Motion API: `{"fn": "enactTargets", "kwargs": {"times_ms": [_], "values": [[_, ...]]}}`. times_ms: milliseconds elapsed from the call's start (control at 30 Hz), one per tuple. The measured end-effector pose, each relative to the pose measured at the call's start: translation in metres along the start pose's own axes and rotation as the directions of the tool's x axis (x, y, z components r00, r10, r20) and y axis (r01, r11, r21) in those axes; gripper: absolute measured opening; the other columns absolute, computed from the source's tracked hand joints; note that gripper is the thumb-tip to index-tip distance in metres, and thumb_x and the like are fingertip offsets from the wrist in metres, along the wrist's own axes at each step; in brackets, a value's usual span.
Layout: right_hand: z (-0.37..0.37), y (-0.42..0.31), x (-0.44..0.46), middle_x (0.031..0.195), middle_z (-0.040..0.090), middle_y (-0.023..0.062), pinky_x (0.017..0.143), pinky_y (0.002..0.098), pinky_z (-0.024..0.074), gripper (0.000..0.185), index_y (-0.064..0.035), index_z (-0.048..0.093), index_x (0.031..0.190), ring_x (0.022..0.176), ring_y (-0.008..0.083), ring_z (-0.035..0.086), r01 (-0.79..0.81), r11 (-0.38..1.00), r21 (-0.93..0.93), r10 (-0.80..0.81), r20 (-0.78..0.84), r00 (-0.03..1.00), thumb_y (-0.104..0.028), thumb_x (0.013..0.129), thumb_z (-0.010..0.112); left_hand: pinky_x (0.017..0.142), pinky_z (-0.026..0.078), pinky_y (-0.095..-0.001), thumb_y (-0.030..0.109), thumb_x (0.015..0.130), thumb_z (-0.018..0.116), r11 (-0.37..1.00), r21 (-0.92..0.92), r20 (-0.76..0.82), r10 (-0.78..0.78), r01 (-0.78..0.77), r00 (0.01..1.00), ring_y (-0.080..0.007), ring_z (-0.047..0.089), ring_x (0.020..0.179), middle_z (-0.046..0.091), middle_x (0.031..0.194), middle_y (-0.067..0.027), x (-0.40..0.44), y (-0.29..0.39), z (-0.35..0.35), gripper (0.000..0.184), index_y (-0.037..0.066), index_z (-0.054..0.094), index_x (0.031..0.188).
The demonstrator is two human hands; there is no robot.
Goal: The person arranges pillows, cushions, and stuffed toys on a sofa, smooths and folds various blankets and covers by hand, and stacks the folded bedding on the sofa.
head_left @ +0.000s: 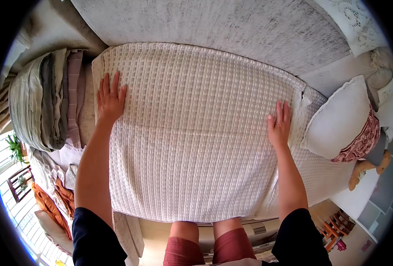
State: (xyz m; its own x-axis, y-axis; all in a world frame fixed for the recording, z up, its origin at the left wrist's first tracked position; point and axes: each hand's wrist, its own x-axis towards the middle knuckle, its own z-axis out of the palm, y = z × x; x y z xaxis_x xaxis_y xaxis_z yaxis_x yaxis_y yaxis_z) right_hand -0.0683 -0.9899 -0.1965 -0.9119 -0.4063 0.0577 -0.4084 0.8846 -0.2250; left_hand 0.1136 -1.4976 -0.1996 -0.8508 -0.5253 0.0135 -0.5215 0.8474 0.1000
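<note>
A pale woven cover [192, 133] with small raised blocks lies over the seat of a sofa [214, 26], reaching up to the backrest; what it hides beneath cannot be seen. A faint crease crosses its middle. Along its right side the edge overlaps more cloth of a similar weave, and whether that is one piece or two is hard to tell. A small dark gap shows at its upper right corner, too shadowed to read.

The left hand [111, 103] lies flat near the cover's upper left edge, fingers stretched out and slightly apart, the palm's underside out of sight. The right hand [279, 125] rests flat near the right edge, thumb apart from the extended fingers; its outer fingers are hard to make out.

Left of the cover stands a stack of folded cloth [41, 102], its inner layers hidden. To the right leans a white cushion [336, 122], partly covering a red-patterned one [362, 139]. Past them a tan object [360, 175] is half concealed and unclear.

The frame's dark round border cuts off the lace cloth [356, 26] at upper right. Below, the person's legs [184, 230] run out of view, and the chairs [338, 226] are small and distorted.
</note>
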Motion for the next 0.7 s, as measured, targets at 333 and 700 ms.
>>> {"fn": "enactTargets", "kwargs": {"times_ms": [333,700], "values": [[0.005,-0.164,-0.125,0.148,0.01,0.0064,0.109,0.0452,0.0082,0.055,-0.0233,0.025,0.139,0.135,0.0268,0.011,0.296,0.955,0.026,-0.284,0.371,0.884,-0.035,0.088,0.044,0.108,0.0,-0.0488,0.056,0.088,0.022,0.979,0.137,0.3,0.106,-0.153,0.948,-0.0294,0.005,0.136,0.013,0.147,-0.0077,-0.203,0.087,-0.029,0.059,0.026,0.024,0.139],[-0.035,-0.018,-0.224,0.141,0.017,0.0238,0.106,0.0468,0.0176,0.062,-0.0019,0.021,0.137,0.13,0.0401,0.017,-0.246,0.969,-0.002,0.24,0.225,0.944,-0.023,0.084,0.047,0.106,0.019,-0.0439,0.035,0.09,0.036,0.896,-0.176,0.161,-0.383,0.408,0.91,-0.0368,0.022,0.129,0.024,0.14,-0.021,-0.326,-0.054,-0.031,0.057,0.004,0.025,0.137]]}}
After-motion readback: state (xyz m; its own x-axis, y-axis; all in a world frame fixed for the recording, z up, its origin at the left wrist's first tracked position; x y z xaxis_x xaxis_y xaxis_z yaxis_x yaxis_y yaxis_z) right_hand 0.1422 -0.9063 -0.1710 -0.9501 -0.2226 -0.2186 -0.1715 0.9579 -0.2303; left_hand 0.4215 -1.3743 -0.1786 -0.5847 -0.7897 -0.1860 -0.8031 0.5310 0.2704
